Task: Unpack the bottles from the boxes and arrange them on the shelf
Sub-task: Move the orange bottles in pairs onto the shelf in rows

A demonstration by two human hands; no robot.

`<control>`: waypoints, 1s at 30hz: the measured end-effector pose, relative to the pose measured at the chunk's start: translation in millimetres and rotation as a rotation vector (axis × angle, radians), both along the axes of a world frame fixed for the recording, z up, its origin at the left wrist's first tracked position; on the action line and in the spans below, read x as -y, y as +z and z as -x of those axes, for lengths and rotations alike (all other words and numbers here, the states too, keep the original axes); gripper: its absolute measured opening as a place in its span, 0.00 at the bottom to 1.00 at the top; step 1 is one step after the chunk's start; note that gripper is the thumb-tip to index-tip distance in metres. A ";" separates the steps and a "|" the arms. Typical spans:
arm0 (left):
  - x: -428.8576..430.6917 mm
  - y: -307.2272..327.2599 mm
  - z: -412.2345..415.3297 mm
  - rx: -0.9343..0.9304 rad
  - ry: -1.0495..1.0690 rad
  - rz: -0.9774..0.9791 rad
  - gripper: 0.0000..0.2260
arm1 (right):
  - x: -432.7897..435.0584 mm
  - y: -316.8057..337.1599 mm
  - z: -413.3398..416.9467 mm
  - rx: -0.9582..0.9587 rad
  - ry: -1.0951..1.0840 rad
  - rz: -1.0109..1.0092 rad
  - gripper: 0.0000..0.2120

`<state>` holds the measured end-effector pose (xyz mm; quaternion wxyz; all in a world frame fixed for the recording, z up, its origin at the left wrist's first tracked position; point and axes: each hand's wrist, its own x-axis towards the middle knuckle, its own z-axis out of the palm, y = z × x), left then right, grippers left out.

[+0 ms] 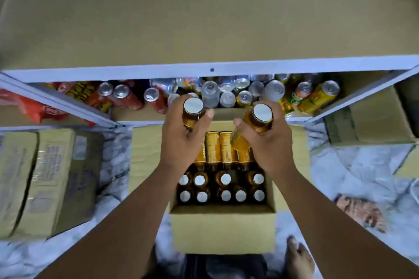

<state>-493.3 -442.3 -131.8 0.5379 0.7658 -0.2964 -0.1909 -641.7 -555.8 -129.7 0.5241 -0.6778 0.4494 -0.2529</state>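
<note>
Gripping one amber bottle (192, 111) in the left hand (183, 140) and another (258, 120) in the right hand (269, 142), both are hovering over the open box (223, 231) below the shelf (204, 70).

Two hands were up, the left hand (181, 142) and the right hand (271, 147), and two bottles were held: the left bottle (193, 108), the right bottle (261, 115). In the open box (223, 229), nine upright bottles (225, 179) showed white caps, four in one row, five in the next, and four lying bottles (213, 148) sat on top. Three boxes were counted: that one, a closed box (45, 176), a shelf box (376, 120). The cans (209, 92) on the shelf (204, 70) ran well past a dozen, too crowded for an exact tally. One bare foot (299, 256) showed.
</note>
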 end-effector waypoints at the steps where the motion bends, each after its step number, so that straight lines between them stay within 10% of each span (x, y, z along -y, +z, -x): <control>1: -0.9 28.2 3.3 -0.005 0.009 0.020 0.12 | -3.3 26.3 1.3 0.014 -0.004 0.004 0.21; 19: -50.8 530.8 22.0 0.144 -0.037 0.328 0.23 | -34.4 538.6 17.5 0.366 0.026 0.366 0.25; 30: -59.7 661.6 -0.3 0.313 0.020 0.451 0.22 | -27.9 667.4 2.7 0.508 0.069 0.577 0.22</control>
